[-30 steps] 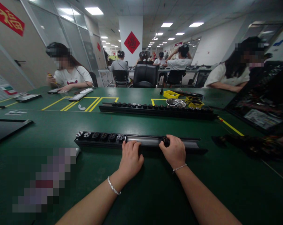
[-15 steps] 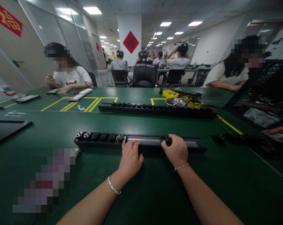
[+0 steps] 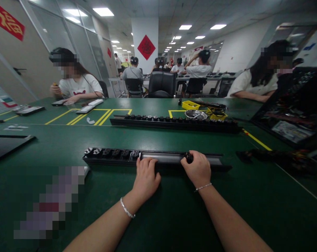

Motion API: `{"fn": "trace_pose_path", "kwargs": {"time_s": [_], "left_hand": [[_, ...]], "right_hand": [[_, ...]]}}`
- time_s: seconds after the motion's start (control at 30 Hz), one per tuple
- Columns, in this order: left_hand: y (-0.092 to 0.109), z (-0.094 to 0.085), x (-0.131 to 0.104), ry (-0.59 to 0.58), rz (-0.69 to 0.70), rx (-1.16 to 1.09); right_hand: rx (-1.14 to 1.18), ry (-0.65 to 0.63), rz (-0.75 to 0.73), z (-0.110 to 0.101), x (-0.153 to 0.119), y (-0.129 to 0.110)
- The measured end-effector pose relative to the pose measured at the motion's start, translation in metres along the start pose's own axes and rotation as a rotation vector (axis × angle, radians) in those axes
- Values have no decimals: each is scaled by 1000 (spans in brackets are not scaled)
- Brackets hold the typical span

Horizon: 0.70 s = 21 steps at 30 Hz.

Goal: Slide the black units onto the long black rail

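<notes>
A long black channel-shaped housing [image 3: 160, 157] lies across the table in front of me, like a power strip body. Several round black socket modules [image 3: 115, 153] sit in a row at its left end, and bare metal shows inside farther right. My left hand [image 3: 146, 176] rests its fingertips over the near wall, just right of the last module in the row; its thumb sticks out to the side. Between the thumb and fingers of my right hand [image 3: 199, 168] is a black socket module [image 3: 189, 157], held at the channel's right part. The fingers partly hide it.
Farther back lies a second black strip [image 3: 174, 124] filled with modules. Behind it are a metal bowl [image 3: 196, 114] and yellow bins [image 3: 191, 105]. A blurred-out long object [image 3: 50, 206] lies at left; dark cables [image 3: 276, 157] lie at right. Co-workers sit on both sides.
Another person's hand at the right edge has gone out of view. Both my hands and the module stay practically where they were.
</notes>
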State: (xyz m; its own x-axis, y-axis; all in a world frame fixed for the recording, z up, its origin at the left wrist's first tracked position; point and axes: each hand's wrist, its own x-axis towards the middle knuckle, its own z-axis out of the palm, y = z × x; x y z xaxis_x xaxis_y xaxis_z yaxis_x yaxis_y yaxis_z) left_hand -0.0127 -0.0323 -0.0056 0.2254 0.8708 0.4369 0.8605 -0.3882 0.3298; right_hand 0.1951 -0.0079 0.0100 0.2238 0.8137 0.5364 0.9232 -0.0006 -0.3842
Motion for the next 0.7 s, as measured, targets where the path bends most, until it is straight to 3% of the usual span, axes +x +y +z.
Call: {"fn": "trace_pose_path", "kwargs": {"time_s": [0.47, 0.7], "left_hand": [[1, -1, 0, 16, 6, 5], [4, -4, 1, 14, -5, 3]], "right_hand": [[-14, 52, 22, 0, 1, 4], [-57, -65, 28, -7, 0, 5]]}}
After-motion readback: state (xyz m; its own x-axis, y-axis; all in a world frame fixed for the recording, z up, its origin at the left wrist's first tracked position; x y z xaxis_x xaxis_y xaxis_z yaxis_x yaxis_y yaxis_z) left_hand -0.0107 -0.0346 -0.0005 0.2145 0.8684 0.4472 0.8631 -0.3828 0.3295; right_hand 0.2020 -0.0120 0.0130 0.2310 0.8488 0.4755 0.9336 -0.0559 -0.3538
